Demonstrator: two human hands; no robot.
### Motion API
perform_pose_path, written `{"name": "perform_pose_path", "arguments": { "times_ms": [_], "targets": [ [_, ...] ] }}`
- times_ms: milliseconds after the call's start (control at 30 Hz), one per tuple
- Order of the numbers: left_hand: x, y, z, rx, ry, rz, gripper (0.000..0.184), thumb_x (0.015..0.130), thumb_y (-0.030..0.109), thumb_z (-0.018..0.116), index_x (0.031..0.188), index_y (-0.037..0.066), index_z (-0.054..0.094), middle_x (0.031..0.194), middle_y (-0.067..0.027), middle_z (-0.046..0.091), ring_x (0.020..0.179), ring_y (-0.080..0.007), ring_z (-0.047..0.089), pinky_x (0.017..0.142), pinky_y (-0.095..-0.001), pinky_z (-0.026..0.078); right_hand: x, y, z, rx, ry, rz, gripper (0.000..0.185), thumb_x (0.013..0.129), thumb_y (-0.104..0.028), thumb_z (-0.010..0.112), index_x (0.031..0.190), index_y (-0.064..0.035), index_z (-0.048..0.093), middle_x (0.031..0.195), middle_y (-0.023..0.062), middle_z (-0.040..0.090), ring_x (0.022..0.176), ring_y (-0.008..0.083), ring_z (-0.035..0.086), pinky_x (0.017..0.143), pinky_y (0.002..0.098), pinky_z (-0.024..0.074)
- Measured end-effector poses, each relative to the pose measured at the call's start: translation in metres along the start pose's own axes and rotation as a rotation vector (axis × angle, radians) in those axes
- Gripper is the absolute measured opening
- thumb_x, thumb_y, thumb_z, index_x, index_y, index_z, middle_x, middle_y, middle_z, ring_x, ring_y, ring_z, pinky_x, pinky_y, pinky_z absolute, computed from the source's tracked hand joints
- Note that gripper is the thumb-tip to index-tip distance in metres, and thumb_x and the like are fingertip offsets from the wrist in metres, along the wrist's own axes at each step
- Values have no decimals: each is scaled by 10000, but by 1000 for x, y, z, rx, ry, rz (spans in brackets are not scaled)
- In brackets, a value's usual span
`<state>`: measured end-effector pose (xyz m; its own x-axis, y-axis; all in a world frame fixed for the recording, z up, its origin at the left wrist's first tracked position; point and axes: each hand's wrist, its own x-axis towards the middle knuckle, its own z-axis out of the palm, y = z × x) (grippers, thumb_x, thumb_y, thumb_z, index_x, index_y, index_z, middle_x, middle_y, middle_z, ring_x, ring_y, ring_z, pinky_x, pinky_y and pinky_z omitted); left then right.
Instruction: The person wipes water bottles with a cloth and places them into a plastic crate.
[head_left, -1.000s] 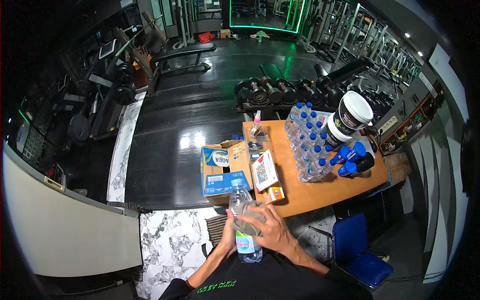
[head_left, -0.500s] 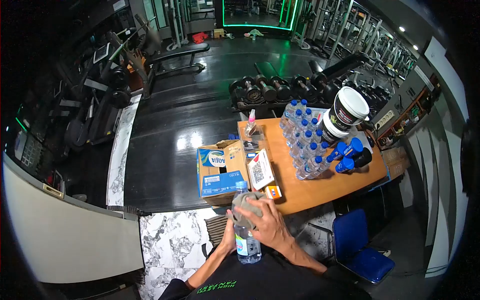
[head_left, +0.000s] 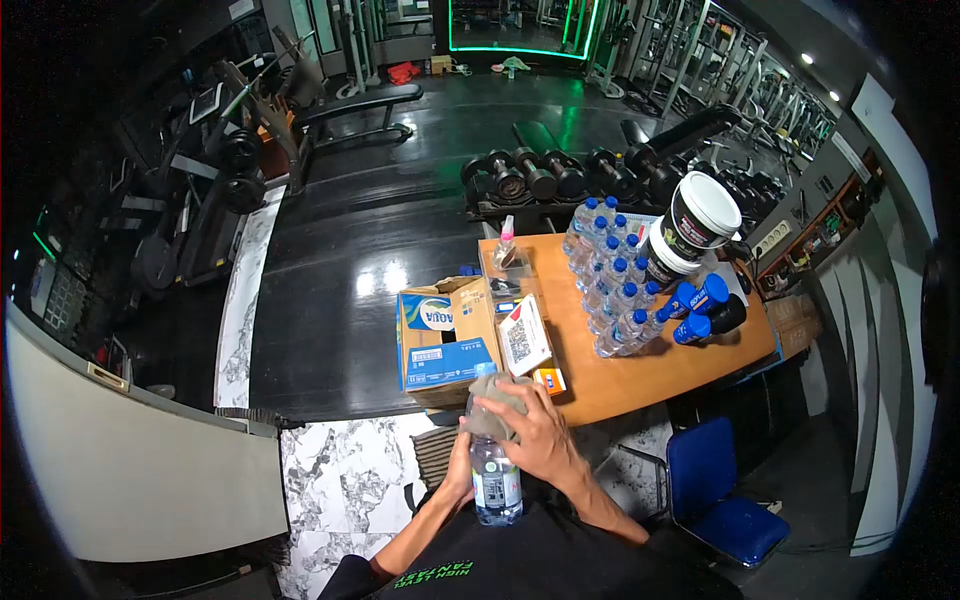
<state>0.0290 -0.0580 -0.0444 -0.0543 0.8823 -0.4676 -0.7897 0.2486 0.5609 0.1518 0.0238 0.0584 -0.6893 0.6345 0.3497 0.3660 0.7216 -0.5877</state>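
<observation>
A clear plastic water bottle (head_left: 497, 492) stands upright close to my chest, its label facing me. Fingers of my left hand (head_left: 459, 468) are wrapped round the bottle's left side. My right hand (head_left: 545, 440) presses a grey-brown cloth (head_left: 490, 412) around the bottle's upper part, with fingers curled over it. The cloth covers the neck and most of the cap. Just beyond the hands is an open blue and brown cardboard box (head_left: 445, 365) with AQUA lettering.
A wooden table (head_left: 640, 385) carries several blue-capped bottles (head_left: 612, 290), white-lidded tubs (head_left: 708, 205), blue containers (head_left: 692, 328), a QR-code stand (head_left: 523, 338) and a spray bottle (head_left: 507, 248). A blue chair (head_left: 700, 470) stands at the right, with dumbbells (head_left: 540, 180) behind the table.
My right hand and the cloth have moved up the bottle, now covering most of the cap. The bottle has turned, so a different part of its label shows.
</observation>
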Motion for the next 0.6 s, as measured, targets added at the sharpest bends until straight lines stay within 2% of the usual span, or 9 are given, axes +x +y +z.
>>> {"name": "perform_pose_path", "arguments": {
  "times_ms": [67, 100, 200, 233, 367, 400, 467, 533, 600],
  "targets": [
    [-5, 11, 5, 34, -6, 30, 588, 980, 533, 266, 1304, 72, 437, 1219, -108, 539, 1085, -204, 558, 887, -381, 501, -12, -6, -2, -68, -61, -37, 610, 669, -66, 719, 1242, -211, 567, 1203, 99, 522, 1140, 324, 481, 951, 415, 432],
    [-1, 7, -3, -9, -36, 45, 590, 978, 539, 266, 1285, 70, 450, 1193, -106, 556, 1059, -205, 570, 876, -374, 507, -20, -4, -1, -67, -67, -35, 610, 669, -66, 719, 1242, -211, 567, 1203, 99, 522, 1140, 324, 481, 951, 415, 432],
    [7, -2, -26, -51, -15, -26, 638, 957, 579, 276, 1198, 38, 514, 1103, -111, 602, 945, -190, 618, 825, -352, 528, -37, 16, 1, 396, -183, -60, 562, 673, -89, 732, 1207, -196, 593, 1156, 111, 550, 1102, 289, 542, 945, 394, 451],
    [4, 0, -21, -53, -13, -31, 638, 957, 579, 276, 1198, 38, 514, 1103, -111, 602, 945, -190, 618, 825, -352, 528, -35, 18, -5, 533, -123, 20, 489, 706, -148, 737, 1175, -128, 598, 1097, 118, 582, 1070, 291, 557, 953, 391, 435],
    [-8, 6, 2, -4, -73, -17, 684, 945, 594, 297, 1218, 1, 504, 1056, -99, 623, 931, -168, 624, 819, -333, 524, -15, 33, -4, 233, 380, 64, 415, 761, -247, 717, 1101, -39, 601, 1047, 126, 605, 984, 294, 550, 947, 404, 399],
    [-5, 0, -3, 51, -122, 19, 667, 951, 578, 308, 1217, -1, 503, 1055, -96, 622, 931, -164, 622, 821, -326, 519, -3, 33, -4, 93, 342, -62, 440, 726, -190, 728, 1135, -85, 604, 1070, 122, 578, 1007, 298, 525, 949, 409, 396],
    [-1, -10, -12, 116, -175, 81, 618, 961, 537, 358, 1222, -4, 500, 1057, -84, 616, 944, -153, 614, 825, -311, 505, 3, 17, 6, 15, 242, -84, 477, 697, -151, 730, 1155, -117, 602, 1086, 111, 565, 1033, 298, 511, 958, 411, 395],
    [-6, -6, -13, 217, -146, 54, 605, 944, 549, 393, 1282, 50, 450, 1142, -88, 573, 1039, -196, 583, 860, -362, 503, 3, -2, 10, -85, 94, -104, 611, 611, -54, 730, 1191, -197, 599, 1126, 76, 544, 1081, 292, 481, 975, 412, 398],
    [-9, -2, -10, 139, -97, 39, 616, 936, 573, 383, 1307, 83, 425, 1206, -109, 539, 1095, -236, 564, 895, -400, 499, -11, -2, 21, -60, 44, -137, 615, 604, -59, 733, 1189, -197, 600, 1138, 70, 542, 1088, 289, 478, 973, 408, 400]
  ]
}}
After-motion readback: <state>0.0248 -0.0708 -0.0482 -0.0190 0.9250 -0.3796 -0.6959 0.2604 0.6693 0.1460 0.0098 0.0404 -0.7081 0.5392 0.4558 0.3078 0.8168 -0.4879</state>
